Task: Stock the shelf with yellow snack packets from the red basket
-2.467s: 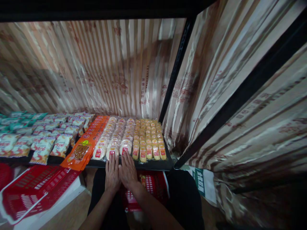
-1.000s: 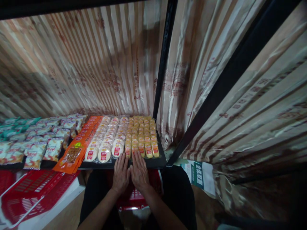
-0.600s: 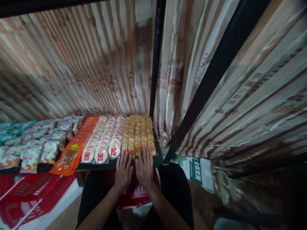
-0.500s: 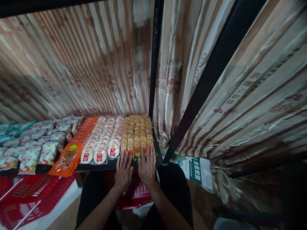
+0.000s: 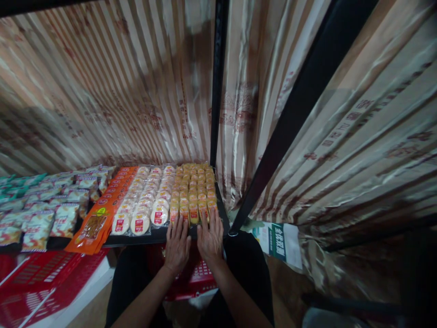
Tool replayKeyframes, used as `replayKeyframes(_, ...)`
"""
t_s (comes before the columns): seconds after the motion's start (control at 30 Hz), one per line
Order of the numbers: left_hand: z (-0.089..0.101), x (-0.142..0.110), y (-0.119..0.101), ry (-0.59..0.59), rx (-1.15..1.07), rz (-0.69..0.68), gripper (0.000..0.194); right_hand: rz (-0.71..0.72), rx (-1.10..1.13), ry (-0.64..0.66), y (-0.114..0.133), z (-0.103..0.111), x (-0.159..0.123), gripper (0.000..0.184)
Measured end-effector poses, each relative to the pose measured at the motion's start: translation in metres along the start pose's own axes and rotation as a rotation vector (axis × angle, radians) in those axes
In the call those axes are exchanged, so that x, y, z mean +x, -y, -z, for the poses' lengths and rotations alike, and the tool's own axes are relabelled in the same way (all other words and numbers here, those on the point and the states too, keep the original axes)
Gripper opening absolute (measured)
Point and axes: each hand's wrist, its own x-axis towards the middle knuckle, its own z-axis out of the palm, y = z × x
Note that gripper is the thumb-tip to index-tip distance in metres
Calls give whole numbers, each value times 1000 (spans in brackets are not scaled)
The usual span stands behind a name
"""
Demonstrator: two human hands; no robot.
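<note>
My left hand (image 5: 177, 243) and my right hand (image 5: 210, 237) lie flat side by side at the front edge of a black shelf (image 5: 150, 236). Their fingers are stretched out and touch the front ends of several rows of small yellow snack packets (image 5: 195, 191). Both hands hold nothing. Left of those packets lie rows of round pale cakes in clear wrap (image 5: 146, 205), then a stack of orange flat packets (image 5: 102, 214).
White and teal snack bags (image 5: 44, 205) fill the shelf's left part. A red basket (image 5: 37, 287) sits below left, another red basket (image 5: 198, 278) on my lap. Black shelf posts (image 5: 215, 82) stand behind, striped cloth (image 5: 102, 91) drapes around, and a green-and-white carton (image 5: 278, 239) lies right.
Both hands slid to the right along the shelf's front edge, from the round cakes to the yellow packets. The view has shifted right too.
</note>
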Motion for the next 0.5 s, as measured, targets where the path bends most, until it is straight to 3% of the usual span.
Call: replayKeyframes(0.5,-2,0,-3,-2,71,8,59,62,-75,-3,-4,-3,-4,53)
